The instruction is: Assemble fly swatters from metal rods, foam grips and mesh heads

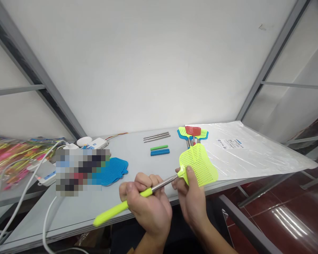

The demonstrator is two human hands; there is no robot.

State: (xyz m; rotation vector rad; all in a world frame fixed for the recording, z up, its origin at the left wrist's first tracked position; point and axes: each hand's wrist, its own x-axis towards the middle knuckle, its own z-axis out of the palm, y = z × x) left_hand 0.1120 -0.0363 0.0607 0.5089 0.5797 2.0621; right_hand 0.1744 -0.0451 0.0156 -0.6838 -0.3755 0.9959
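A yellow-green fly swatter (200, 165) with a metal rod is held between both hands above the table's front edge. My left hand (151, 203) is wrapped round it where the yellow handle (112, 212) meets the rod. At the swatter's neck, my right hand (192, 197) pinches the base of the mesh head, thumb on top. Beyond my hands lie several metal rods (156, 137), a green handle (159, 147) and blue handles (159, 152). Several swatters with red (193, 131), yellow and blue heads lie together behind the held one.
Blue swatter heads (113, 171) lie on the left of the grey table (76, 215), beside a blurred-out patch. Power strips (96, 144) and white cables (23, 187) run along the left. A white plastic bag (243, 151) covers the right end. Colourful packed items (13, 162) are at far left.
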